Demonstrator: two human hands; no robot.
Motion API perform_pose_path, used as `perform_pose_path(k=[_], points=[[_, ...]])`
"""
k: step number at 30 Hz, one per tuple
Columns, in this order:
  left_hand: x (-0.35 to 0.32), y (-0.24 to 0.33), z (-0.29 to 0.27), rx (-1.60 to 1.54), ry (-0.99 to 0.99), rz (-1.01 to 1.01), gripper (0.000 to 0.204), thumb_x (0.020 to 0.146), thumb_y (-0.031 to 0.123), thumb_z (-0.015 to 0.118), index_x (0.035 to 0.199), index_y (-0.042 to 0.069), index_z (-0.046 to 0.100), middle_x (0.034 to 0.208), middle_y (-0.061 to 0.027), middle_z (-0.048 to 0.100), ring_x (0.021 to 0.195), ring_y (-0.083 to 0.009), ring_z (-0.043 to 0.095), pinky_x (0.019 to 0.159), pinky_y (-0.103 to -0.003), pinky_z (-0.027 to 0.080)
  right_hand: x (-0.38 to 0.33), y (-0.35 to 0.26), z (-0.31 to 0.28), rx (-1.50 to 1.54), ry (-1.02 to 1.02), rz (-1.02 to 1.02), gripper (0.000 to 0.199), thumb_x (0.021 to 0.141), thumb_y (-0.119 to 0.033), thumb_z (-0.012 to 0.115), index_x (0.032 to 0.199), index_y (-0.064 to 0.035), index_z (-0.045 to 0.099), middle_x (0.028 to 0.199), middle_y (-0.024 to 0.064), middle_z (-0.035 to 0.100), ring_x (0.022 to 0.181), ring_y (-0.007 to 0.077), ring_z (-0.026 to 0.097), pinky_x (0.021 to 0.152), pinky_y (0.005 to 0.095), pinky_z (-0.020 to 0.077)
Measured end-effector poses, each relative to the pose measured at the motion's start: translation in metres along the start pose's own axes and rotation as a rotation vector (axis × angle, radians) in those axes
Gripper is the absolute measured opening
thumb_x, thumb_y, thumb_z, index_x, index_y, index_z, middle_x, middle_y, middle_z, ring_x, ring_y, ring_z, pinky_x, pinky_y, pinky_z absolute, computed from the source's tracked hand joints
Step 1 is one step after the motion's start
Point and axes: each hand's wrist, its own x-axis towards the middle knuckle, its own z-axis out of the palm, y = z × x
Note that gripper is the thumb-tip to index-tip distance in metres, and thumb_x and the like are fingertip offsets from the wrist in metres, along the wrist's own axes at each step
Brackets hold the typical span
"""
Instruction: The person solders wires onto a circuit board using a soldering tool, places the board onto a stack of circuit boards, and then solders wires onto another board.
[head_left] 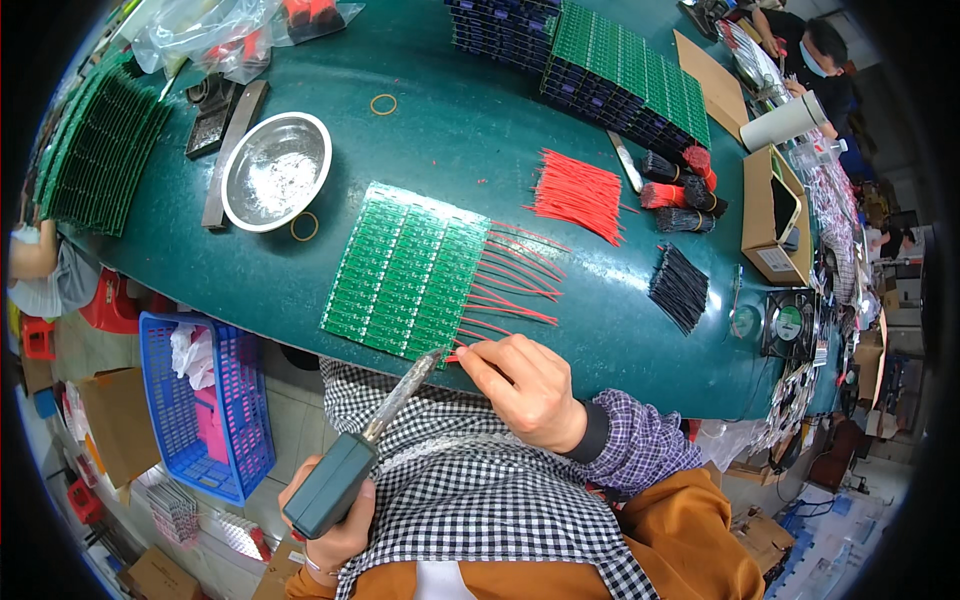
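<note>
My left hand [347,540] is wrapped round the dark green handle of a soldering iron [332,484]. Its metal shaft slants up to the near right corner of a green circuit board panel [405,270], where the tip meets the edge. At that same corner, my right hand [532,390] pinches a short red wire [455,357] between thumb and forefinger. Several other red wires [520,280] stick out to the right from the panel's right edge. Farther right lie a pile of loose red wires [577,195] and a pile of black wires [680,288].
A metal bowl [232,185] stands left of the panel, beside a metal bar [222,185]. Stacked green boards [625,70] rise at the back; more boards [100,150] stand far left. Bundled wires [685,195] and an open cardboard box [775,225] sit right, with a fan [790,322] nearer.
</note>
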Motion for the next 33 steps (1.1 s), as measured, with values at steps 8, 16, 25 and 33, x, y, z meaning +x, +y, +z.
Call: perform_pose_path(k=[8,16,25,33], points=[[-0.003,-0.004,-0.002,-0.009,0.053,0.038,0.025,0.072,0.005,0.077,0.094,-0.007,0.071,0.083,-0.0178,0.065,0.067,-0.0327,0.063,0.059,-0.039,0.050,0.000,0.000,0.001,0.000,0.006,0.000,0.028,0.071,-0.002,0.074,0.099,0.0034,0.075,0.092,0.0096,0.071,0.072,0.0209,0.067,0.057,0.0303,0.0531],[-0.025,-0.023,-0.005,0.114,0.065,-0.029,0.035,0.074,0.009,0.083,0.103,-0.007,0.074,0.096,-0.0215,0.071,0.079,-0.0336,0.070,0.074,-0.040,0.057,-0.003,0.000,0.003,0.020,0.054,0.000,0.031,0.070,-0.001,0.077,0.101,0.0027,0.075,0.090,0.0101,0.071,0.075,0.0235,0.069,0.061,0.0327,0.0545],[-0.021,-0.016,-0.005,0.096,0.046,-0.017,0.034,0.074,0.008,0.082,0.103,-0.008,0.074,0.097,-0.0218,0.072,0.081,-0.0328,0.071,0.074,-0.039,0.057,-0.006,-0.003,0.001,0.086,0.017,-0.011,0.031,0.071,-0.002,0.076,0.102,0.0015,0.075,0.093,0.0105,0.073,0.076,0.0236,0.068,0.062,0.0331,0.0543],[-0.014,-0.008,-0.004,0.084,0.021,-0.019,0.030,0.071,0.006,0.081,0.097,-0.006,0.075,0.093,-0.0197,0.072,0.076,-0.0337,0.070,0.070,-0.039,0.057,-0.007,-0.002,0.004,0.087,0.017,-0.022,0.030,0.072,-0.002,0.077,0.102,0.0014,0.074,0.093,0.0094,0.071,0.073,0.0214,0.065,0.060,0.0321,0.0523]])
